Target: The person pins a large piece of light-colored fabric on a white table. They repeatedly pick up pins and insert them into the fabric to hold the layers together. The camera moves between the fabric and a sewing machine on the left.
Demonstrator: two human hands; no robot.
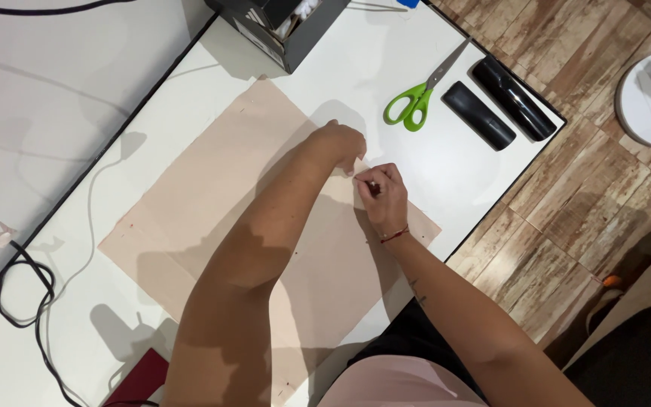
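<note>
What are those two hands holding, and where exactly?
The right hand pinches something thin, perhaps a pin, in its fingers; it is too small to tell. The left hand presses the beige fabric near its far edge.

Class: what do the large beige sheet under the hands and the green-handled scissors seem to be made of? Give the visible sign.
Large beige sheet: probably thin woven fabric, matte; it lies limp and flat, though paper is possible. Green-handled scissors: glossy plastic handles, grey metal-looking blades with a dull shine.
</note>
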